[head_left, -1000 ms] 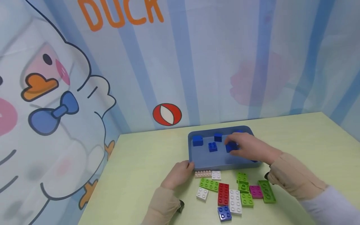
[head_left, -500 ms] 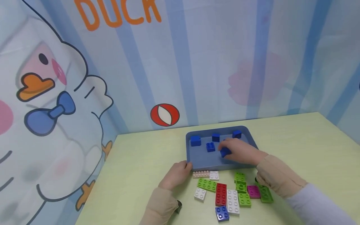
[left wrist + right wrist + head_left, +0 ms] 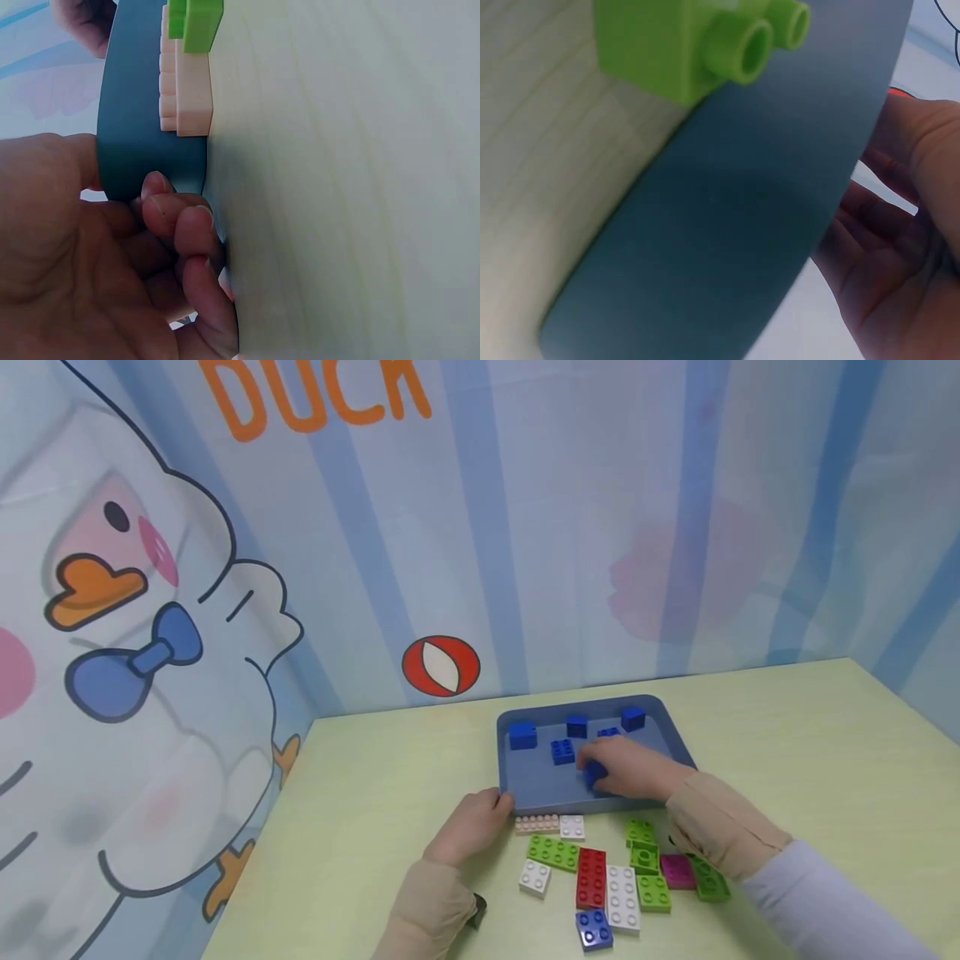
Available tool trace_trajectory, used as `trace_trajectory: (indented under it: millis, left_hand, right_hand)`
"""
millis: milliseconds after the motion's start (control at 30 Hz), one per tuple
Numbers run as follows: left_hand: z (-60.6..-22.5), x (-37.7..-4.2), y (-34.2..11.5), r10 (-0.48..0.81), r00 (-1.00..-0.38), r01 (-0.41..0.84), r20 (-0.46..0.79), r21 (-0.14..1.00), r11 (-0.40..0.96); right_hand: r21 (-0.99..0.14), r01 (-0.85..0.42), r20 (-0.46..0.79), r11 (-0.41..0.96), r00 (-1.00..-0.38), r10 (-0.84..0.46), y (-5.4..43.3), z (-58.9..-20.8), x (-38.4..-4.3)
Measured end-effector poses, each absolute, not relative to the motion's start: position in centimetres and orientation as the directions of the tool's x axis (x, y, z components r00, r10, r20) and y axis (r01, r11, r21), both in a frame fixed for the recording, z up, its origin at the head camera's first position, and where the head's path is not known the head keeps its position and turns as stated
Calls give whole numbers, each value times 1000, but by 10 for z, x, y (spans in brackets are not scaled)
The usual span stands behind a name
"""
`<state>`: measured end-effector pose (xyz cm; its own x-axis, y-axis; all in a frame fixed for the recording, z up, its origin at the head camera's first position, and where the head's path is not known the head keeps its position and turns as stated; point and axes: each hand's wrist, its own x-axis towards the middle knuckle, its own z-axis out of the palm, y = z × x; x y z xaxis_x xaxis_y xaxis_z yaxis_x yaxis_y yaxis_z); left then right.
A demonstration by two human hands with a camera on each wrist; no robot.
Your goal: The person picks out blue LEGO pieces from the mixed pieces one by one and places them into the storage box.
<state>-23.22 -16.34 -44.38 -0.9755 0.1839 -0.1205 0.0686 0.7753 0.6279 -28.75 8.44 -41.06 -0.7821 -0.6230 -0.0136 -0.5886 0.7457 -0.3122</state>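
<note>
A grey-blue tray [image 3: 540, 786] lies on the table with several blue building bricks in it. My left hand [image 3: 471, 823] grips its near left corner; in the left wrist view the thumb lies over the rim and the fingers curl against the outer wall. Over the tray's right half, my right hand [image 3: 636, 769] pinches a blue brick [image 3: 595, 772] between thumb and fingers. Left of it sits a studded blue brick [image 3: 562, 752], and another blue brick [image 3: 609, 732] shows just behind the fingers. In the right wrist view the tray wall [image 3: 712, 202] hides the fingertips.
Before the tray lie loose bricks: a pale pink one [image 3: 537, 824], a red one [image 3: 591, 877], a long white one [image 3: 623, 899], a magenta one [image 3: 677, 872], a blue one [image 3: 594, 929] and several green ones [image 3: 553, 852]. A printed curtain [image 3: 570, 527] hangs behind the table.
My right hand has moved left and nearer within the tray, with a blue brick at its fingers. Blue bricks behind it have come into sight. The left hand stays at the corner.
</note>
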Motion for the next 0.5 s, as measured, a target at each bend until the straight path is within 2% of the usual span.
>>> trace_trajectory:
  millis: [500]
  left_hand:
    - [-447,-234,-163,180,-976,66,-119,629,774]
  right_hand:
    - [-295,-566,-41,770,-797,-602,84,-416,-292]
